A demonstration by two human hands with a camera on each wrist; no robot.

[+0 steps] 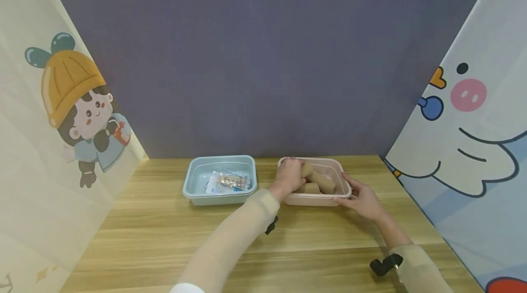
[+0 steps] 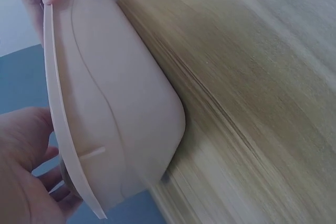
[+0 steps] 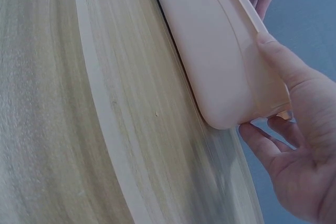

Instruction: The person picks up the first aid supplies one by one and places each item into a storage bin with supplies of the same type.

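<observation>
A pink plastic basket (image 1: 314,200) sits on the table, holding several brown cylinders (image 1: 325,182) that look like cardboard rolls. Over its left side, my left hand (image 1: 289,176) reaches in with fingers down among the rolls. In the left wrist view, those fingers pass behind the rim, beside a sliver of brown; I cannot tell whether they hold a roll. My right hand (image 1: 362,199) grips the basket at its front right corner. The right wrist view has the thumb (image 3: 286,59) against the rim and the other fingers around the end wall.
Left of the pink basket stands a light blue basket (image 1: 218,199). Inside it lie clear packets of cotton swabs (image 1: 233,181) and a white-and-blue packet (image 1: 212,183). A dark partition (image 1: 263,64) rises behind the wooden table (image 1: 313,256), with printed panels on both sides.
</observation>
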